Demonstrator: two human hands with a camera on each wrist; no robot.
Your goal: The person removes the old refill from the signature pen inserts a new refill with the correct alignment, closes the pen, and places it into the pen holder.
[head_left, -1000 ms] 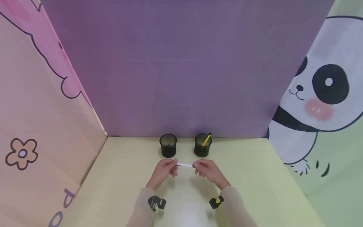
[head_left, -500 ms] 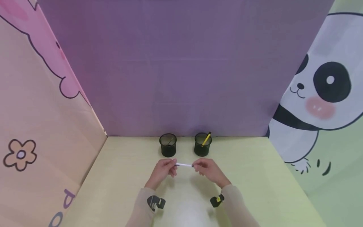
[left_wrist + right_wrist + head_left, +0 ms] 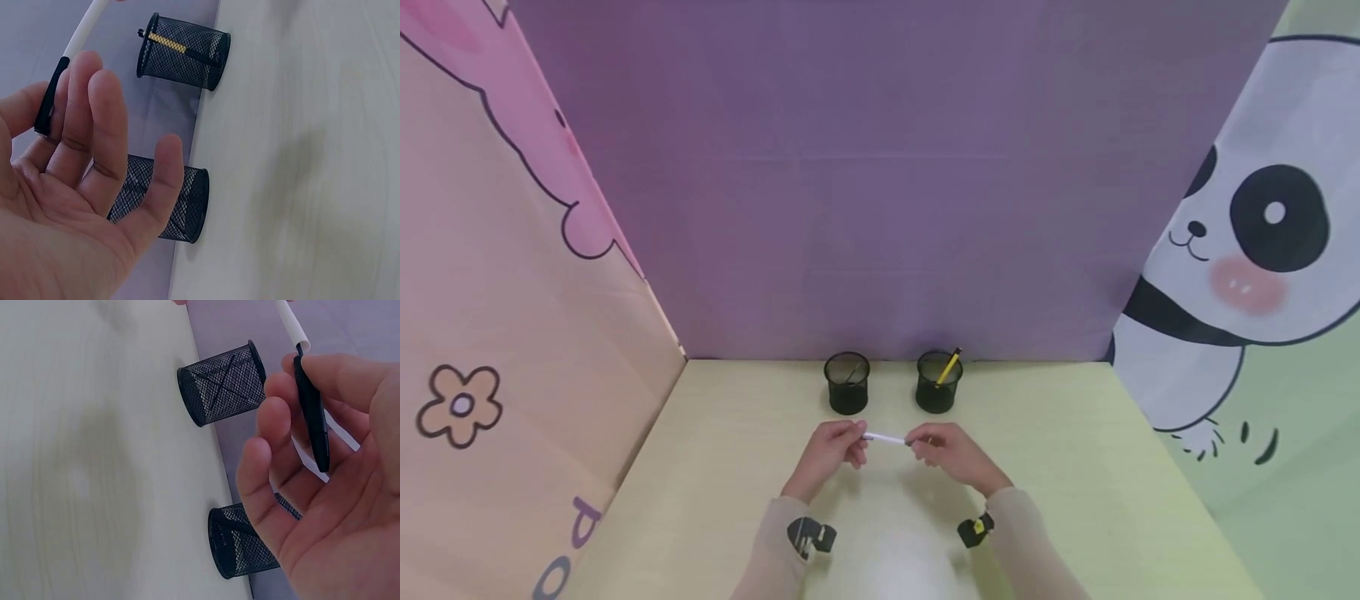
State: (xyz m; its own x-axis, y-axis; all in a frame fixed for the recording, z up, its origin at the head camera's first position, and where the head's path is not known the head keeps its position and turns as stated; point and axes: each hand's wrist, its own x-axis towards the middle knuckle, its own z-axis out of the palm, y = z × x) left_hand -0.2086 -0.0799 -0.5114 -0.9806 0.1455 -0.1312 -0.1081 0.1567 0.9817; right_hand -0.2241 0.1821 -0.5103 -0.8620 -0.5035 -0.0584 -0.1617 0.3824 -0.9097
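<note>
A white-barrelled pen is held level between both hands above the table. My left hand pinches its rear end by the black clip, between thumb and fingers. My right hand pinches the black front section between thumb and fingers. That section stands slightly apart from the white barrel, and a thin dark stem shows in the gap. Behind the hands stand two black mesh cups. The left cup holds thin dark sticks; the right cup holds a yellow-and-black pen or pencil.
The pale wooden table ends at a purple backdrop just behind the cups. Printed side walls, with a flower on the left and a panda on the right, flank it. A small dark camera sits on each wrist.
Both hands have shifted very slightly left with the pen. The right fingertips have moved a little along its black end. The cups stay where they were.
</note>
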